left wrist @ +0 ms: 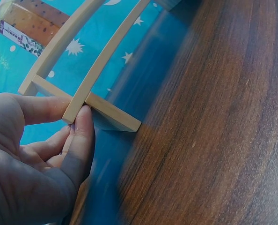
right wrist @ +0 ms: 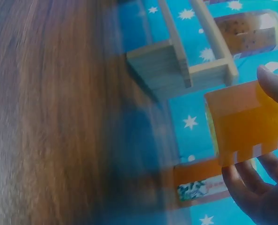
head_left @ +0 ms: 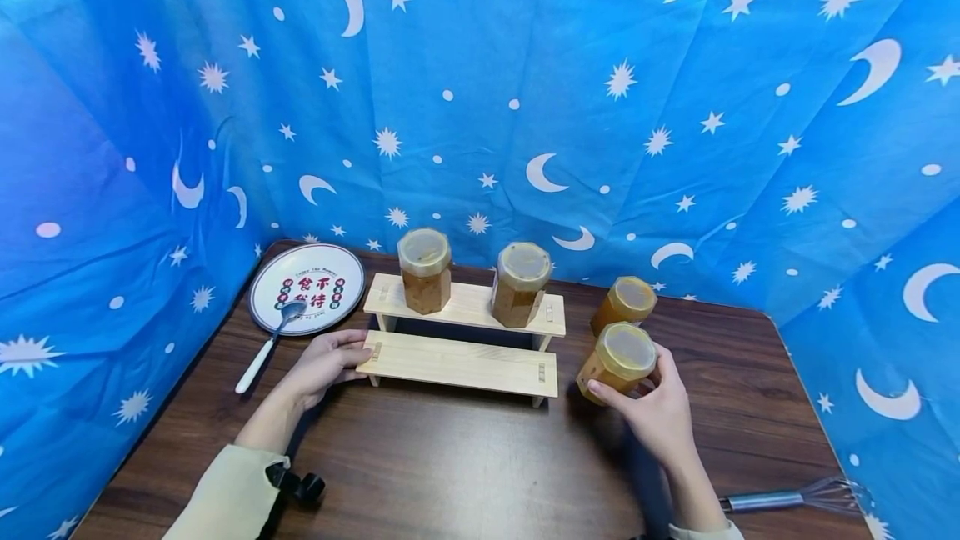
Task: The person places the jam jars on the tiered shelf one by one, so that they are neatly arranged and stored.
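A two-tier wooden rack [head_left: 457,361] stands mid-table, with two lidded jars of brown filling, one jar [head_left: 425,271] on the left and one jar [head_left: 521,286] on the right of its upper shelf. My left hand [head_left: 327,363] pinches the left end of the lower shelf, thumb below and fingers above in the left wrist view. In my right hand [head_left: 660,407] is a jar of orange-yellow filling [right wrist: 251,124], gripped round its side and lifted off the table, right of the rack. Behind it stands another orange jar [head_left: 624,303], partly covered by the held one.
At the back left lies a white plate [head_left: 348,273] with red and green lettering, a white-handled spoon [head_left: 258,365] leaning on its rim. A metal whisk [head_left: 787,500] lies at the front right. Blue cloth [head_left: 480,90] with moons and stars encloses the table [head_left: 465,473].
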A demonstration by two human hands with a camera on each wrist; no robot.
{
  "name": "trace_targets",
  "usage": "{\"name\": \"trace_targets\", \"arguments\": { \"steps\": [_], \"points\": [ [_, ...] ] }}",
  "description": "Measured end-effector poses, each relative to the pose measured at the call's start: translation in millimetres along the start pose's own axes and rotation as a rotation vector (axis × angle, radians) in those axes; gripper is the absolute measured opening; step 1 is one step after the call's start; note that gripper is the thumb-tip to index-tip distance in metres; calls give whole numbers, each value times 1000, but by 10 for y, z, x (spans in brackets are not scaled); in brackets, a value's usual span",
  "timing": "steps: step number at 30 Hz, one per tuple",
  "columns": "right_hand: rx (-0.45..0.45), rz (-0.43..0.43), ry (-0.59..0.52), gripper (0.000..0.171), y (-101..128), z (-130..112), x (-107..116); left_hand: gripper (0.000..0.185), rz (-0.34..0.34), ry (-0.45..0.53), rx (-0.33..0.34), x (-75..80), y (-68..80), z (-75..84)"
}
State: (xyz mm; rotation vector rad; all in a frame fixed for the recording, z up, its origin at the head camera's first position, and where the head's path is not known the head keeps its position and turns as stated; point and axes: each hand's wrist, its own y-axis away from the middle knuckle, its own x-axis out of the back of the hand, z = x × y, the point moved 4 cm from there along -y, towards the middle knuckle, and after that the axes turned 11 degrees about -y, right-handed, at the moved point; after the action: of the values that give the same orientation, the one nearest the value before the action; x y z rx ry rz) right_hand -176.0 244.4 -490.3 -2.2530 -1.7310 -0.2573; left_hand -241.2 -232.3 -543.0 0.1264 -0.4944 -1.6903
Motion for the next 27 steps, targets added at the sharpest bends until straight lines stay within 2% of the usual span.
{"name": "trace_targets", "arguments": {
  "steps": [6, 12, 27],
  "points": [
    [49, -62, -5, 93, 64, -168, -84, 58, 4, -11, -3, 9, -1, -7],
    [107, -123, -35, 91, 114, -327, -271, 59, -2, -15, -15, 3, 4, 1],
    [157, -255, -181, 89, 198, -528, -1061, 59, -4, -6, -14, 0, 15, 9]
  ]
}}
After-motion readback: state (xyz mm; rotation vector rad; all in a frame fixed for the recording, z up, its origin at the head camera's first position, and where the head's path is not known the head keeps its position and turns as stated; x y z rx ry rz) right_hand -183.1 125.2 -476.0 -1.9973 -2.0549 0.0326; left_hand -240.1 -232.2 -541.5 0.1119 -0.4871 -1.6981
